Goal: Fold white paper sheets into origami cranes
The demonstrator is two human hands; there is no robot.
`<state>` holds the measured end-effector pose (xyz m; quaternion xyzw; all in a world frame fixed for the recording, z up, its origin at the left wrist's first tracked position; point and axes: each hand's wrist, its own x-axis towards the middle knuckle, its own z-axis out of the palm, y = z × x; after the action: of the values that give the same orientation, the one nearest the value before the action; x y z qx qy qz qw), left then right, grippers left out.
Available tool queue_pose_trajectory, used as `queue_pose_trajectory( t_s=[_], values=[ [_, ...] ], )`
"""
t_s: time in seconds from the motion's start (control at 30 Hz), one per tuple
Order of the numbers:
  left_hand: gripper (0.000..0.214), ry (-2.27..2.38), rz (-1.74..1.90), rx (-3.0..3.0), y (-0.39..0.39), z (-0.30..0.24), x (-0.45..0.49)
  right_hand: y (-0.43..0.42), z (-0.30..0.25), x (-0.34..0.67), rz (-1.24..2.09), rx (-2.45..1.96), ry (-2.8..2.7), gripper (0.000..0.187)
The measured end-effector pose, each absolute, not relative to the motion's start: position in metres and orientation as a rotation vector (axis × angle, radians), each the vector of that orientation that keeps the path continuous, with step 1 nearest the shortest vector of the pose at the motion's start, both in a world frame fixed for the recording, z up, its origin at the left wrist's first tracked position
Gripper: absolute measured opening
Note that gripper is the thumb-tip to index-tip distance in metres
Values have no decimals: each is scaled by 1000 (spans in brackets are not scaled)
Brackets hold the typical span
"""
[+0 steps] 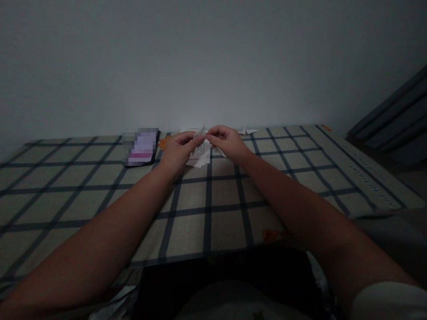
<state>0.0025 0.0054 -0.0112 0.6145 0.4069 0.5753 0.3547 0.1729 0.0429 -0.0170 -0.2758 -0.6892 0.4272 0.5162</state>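
My left hand (180,149) pinches a small folded piece of white paper (200,130) between thumb and fingers. From the other side my right hand (227,141) closes its thumb and forefinger on the same paper. The two hands almost meet above the table, and the fingers partly hide the folds. Under and behind the left fingertips lie white paper sheets (199,159), with faint marks on them. Just beyond my right hand, a folded paper crane (246,130) rests near the wall.
A phone (143,147) with a lit, blurred screen lies left of my hands. The checked tablecloth (227,226) covers the table up to the pale wall (213,62). Dark folded fabric (396,120) hangs at the right. Orange patterns show on the cloth.
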Motion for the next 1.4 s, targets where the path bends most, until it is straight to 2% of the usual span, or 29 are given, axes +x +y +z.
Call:
queue_pose_trajectory(
  t_s=[0.17,0.37,0.57,0.77,0.9,1.17,1.4],
  values=[
    [34,1032,1469,1572,7,-13,4,44,-15,177,936,-703,-1697,19],
    [31,1004,1569,1523,11,-15,3,47,-16,179,986,-717,-1598,17],
    [24,1073,1511,1570,9,-15,2,50,-18,179,992,-710,-1565,21],
    [27,1201,1645,1509,12,-17,3,47,-16,180,616,-695,-1613,19],
    [30,1138,1658,1484,13,-19,5,39,-14,180,513,-683,-1769,19],
    [37,1035,1589,1463,9,-20,9,36,-11,182,497,-745,-1863,15],
    [39,995,1588,1461,11,-19,7,35,-13,181,537,-730,-1841,23]
  ],
)
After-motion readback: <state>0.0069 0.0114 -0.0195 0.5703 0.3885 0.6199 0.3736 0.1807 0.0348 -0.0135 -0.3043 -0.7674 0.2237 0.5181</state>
